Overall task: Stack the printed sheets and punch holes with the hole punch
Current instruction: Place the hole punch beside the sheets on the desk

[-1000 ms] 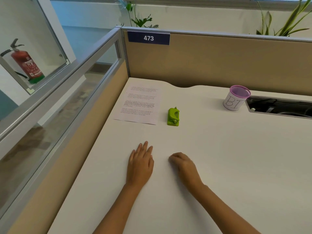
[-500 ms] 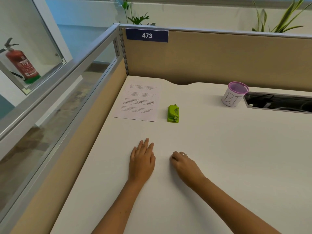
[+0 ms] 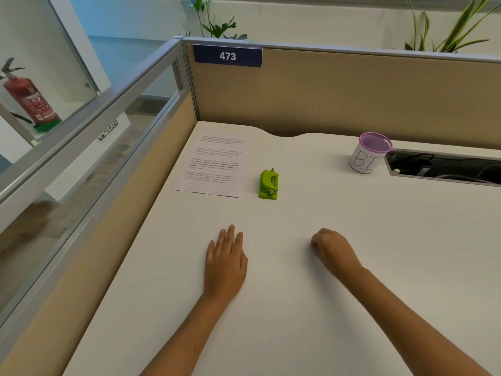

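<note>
Both hands rest empty on the desk (image 3: 339, 308): left hand (image 3: 225, 263) flat, fingers together; right hand (image 3: 334, 249) loosely curled. Sheets (image 3: 214, 164) lie at the far left, punch (image 3: 269, 185) just beside them, probably staged within reach. Nothing appears punched yet.

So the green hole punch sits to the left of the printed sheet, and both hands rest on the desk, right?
Not quite: the head view shows the green hole punch to the right of the printed sheet. The left hand and right hand do rest on the desk.
</note>
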`<state>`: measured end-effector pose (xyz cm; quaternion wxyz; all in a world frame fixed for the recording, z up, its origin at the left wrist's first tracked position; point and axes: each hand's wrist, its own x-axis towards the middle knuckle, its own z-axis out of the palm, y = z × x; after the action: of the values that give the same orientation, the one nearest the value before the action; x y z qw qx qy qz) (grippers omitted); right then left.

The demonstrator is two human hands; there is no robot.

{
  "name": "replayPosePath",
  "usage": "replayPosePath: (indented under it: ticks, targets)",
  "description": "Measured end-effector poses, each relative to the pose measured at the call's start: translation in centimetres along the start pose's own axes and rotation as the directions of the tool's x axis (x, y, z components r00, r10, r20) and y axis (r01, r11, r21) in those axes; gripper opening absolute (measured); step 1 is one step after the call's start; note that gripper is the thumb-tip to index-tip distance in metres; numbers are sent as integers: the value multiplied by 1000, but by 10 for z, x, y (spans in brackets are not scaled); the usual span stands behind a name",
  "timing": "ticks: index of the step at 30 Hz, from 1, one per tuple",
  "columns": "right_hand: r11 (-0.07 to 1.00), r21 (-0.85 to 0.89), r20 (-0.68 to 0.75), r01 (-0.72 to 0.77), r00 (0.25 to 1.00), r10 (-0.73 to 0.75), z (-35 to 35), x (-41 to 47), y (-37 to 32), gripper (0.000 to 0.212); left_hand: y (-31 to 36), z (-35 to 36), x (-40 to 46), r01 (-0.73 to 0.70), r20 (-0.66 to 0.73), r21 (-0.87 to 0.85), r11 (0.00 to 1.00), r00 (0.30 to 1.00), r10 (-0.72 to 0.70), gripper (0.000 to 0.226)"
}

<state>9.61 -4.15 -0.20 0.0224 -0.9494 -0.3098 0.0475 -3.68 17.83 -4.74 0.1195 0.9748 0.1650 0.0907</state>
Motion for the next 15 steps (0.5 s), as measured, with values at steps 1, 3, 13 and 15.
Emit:
replayPosePath:
  ticks: [1, 3, 13, 15]
  targets:
    - [999, 46, -18, -29, 999, 30, 0, -1, 13, 18, 7, 2, 1, -7, 4, 3, 1000, 1000, 7, 45]
    - [986, 141, -44, -94, 994, 101, -2, -4, 37, 17, 22, 6, 3, -22, 21, 2, 1000, 1000, 22, 45]
    - [-26, 905, 403, -424, 838, 368, -15, -11, 113, 7, 94, 28, 24, -69, 87, -5, 998, 994, 69, 50]
    - [-333, 853, 503, -401, 801, 324, -21, -9, 124, 8, 108, 32, 31, -75, 89, -7, 997, 993, 75, 49]
